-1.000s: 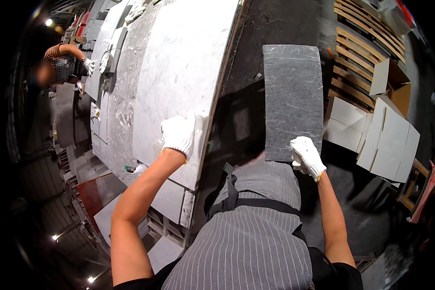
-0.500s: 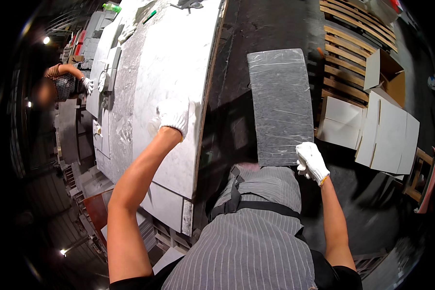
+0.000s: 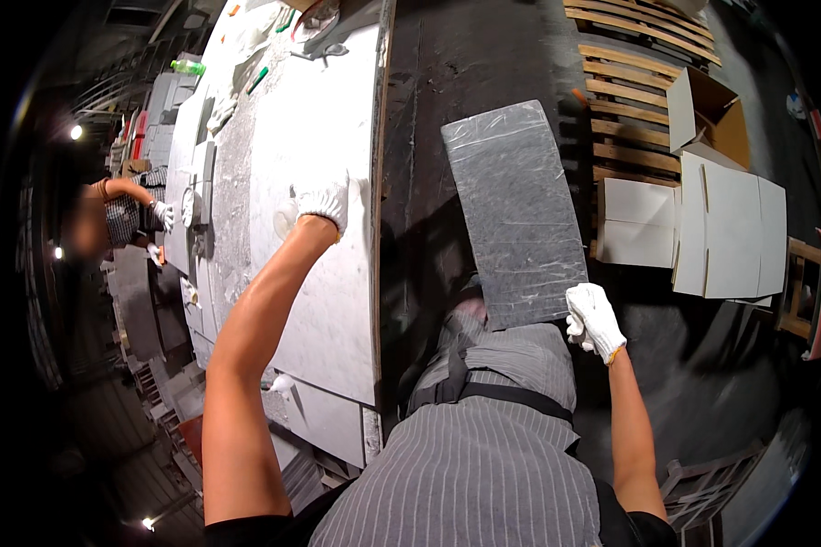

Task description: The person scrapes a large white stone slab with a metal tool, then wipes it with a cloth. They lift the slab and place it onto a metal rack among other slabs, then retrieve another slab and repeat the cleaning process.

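Note:
My left hand (image 3: pixel 322 202), in a white knit glove, is at a white, grey-veined stone slab (image 3: pixel 324 301) on the workbench to my left. Glare washes out its fingers; a pale rounded shape shows beside them. Its grip is unclear. My right hand (image 3: pixel 596 321), gloved too, has its fingers curled in beside the near right corner of a long grey panel (image 3: pixel 520 210). Wrinkled clear film covers that panel. Whether the right fingers grip its edge is hidden. The near end of the panel meets my striped grey apron (image 3: pixel 483 456).
Wooden pallets (image 3: pixel 643 87), an open cardboard box (image 3: pixel 716 114) and flat white cartons (image 3: pixel 730 228) stand right. Far left, another person's gloved hand (image 3: pixel 162 215) is over stone pieces. A green marker (image 3: pixel 258 79) and grey cloth (image 3: pixel 324 53) lie on the bench.
The grey panel now slants, its far end shifted left. My right hand sits slightly lower, just off the panel's corner. My view has turned a little, showing more of the bench's far end.

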Demonstrator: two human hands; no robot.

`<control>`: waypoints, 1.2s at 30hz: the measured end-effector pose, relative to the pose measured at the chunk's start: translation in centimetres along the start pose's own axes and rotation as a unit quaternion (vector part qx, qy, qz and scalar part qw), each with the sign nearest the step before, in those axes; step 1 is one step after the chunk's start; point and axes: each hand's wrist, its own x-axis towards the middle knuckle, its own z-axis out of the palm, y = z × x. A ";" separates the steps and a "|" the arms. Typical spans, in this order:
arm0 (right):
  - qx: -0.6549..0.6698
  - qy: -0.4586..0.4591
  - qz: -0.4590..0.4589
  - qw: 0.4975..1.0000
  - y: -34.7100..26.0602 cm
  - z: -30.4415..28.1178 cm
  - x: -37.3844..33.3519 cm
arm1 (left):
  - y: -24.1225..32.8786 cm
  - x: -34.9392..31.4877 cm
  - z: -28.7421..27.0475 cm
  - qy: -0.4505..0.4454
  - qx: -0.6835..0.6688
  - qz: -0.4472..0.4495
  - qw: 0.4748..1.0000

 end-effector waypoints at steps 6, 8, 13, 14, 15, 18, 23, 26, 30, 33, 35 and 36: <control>0.053 0.039 -0.012 0.998 0.9 0.3 0.3 | -1.6 4.1 -0.3 0.074 0.019 0.036 0.996; 0.073 0.034 -0.023 0.996 1.3 0.6 0.4 | -1.8 5.3 -1.1 0.077 0.021 0.048 0.996; 0.085 0.052 -0.013 0.995 1.5 1.9 0.7 | -3.2 9.3 -1.6 0.091 0.006 0.045 0.995; 0.094 0.055 -0.017 0.994 1.5 2.1 0.6 | -3.5 10.0 -2.1 0.066 0.015 0.047 0.997; 0.097 0.060 -0.018 0.993 1.6 2.2 0.5 | -3.7 10.6 -2.7 0.042 0.024 0.048 0.998; 0.115 0.069 -0.013 0.991 1.4 2.9 0.3 | -4.5 12.7 -3.4 0.052 -0.025 0.036 0.998; 0.116 0.115 -0.003 0.987 1.3 3.8 -0.3 | -5.7 16.0 -4.3 0.098 -0.027 0.044 0.994; 0.112 0.127 0.018 0.985 1.0 4.3 -0.9 | -6.3 18.0 -4.5 0.129 -0.038 0.043 0.990; 0.113 0.137 0.007 0.984 2.0 4.5 -1.2 | -7.4 21.6 -3.8 0.118 -0.062 0.040 0.990; 0.089 0.140 0.002 0.986 2.3 4.9 -1.5 | -8.2 23.8 -3.6 0.136 -0.058 0.041 0.988; 0.083 0.139 0.000 0.987 2.8 5.0 -1.5 | -8.4 24.7 -3.3 0.190 -0.056 0.031 0.980; 0.082 0.139 -0.004 0.987 3.1 5.0 -1.4 | -8.4 25.4 -3.2 0.176 -0.078 0.015 0.981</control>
